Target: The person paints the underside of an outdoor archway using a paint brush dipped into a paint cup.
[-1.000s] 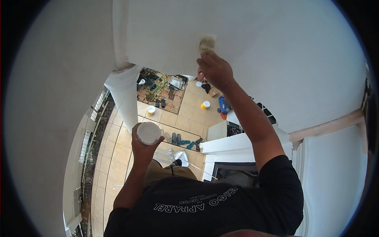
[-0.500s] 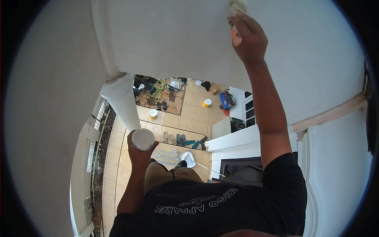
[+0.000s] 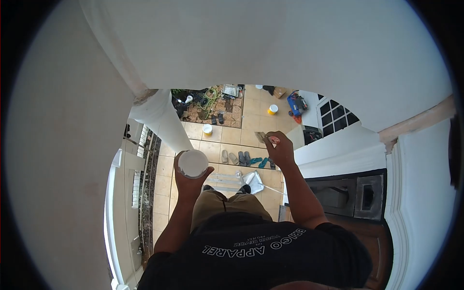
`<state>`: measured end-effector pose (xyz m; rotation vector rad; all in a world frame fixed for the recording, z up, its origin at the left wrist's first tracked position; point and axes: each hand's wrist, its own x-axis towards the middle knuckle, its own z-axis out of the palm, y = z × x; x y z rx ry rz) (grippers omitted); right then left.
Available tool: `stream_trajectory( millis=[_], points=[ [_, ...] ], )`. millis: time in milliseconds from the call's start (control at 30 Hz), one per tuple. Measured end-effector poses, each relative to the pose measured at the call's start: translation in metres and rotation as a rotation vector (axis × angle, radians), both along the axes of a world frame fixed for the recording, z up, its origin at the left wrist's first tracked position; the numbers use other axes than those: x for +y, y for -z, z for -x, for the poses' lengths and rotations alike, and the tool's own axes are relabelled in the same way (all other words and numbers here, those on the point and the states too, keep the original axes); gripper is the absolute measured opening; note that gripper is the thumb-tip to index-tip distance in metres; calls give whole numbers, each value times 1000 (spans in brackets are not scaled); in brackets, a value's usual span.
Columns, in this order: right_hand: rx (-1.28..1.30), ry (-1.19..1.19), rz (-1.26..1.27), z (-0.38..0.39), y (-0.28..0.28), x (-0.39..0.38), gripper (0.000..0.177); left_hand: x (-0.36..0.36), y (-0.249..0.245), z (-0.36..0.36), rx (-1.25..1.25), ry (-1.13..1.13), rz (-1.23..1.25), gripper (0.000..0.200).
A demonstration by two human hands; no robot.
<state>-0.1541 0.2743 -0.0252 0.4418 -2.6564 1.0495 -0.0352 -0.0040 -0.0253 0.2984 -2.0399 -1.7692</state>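
Holding a white pot (image 3: 193, 163) cupped from below in the left hand (image 3: 189, 181), the person clenches a brush (image 3: 264, 137) in the right hand (image 3: 280, 151), its bristles angled toward the pot, near but apart.

Your L hand (image 3: 189, 180) is out in front of you, palm up, fingers cupped closed from below, thumb on the R side. L forearm (image 3: 170, 227) runs near straight back to the elbow, close by your side. Your R hand (image 3: 281, 153) is at abt the same reach, well apart from the L, fingers pinched closed, back of the hand toward you. R forearm (image 3: 303, 199) angles back to your shoulder, elbow bent.
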Motion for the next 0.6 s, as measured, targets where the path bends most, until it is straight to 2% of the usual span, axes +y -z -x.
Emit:
stream_trajectory(
  millis=[33, 133, 233, 267, 400, 600],
  points=[
    [-23, 55, 101, -9, -3, 7, 15, 7, -1, 6, -5, 44, -1, 81],
    [73, 75, 169, -32, -18, 29, 11, 34, -11, 19, -14, 174, -45, 81],
    [127, 128, 133, -50, -29, 51, 11, 59, -13, 28, -11, 264, -42, 81],
    [129, 167, 161, -57, -32, 55, 11, 66, -16, 30, -27, 296, -91, 80],
    [112, 284, 262, -79, -41, 65, 10, 83, -9, 39, -79, 389, -30, 79],
    [97, 232, 707, -75, -49, 66, 13, 90, -11, 46, -75, 376, -7, 76]
  ],
)
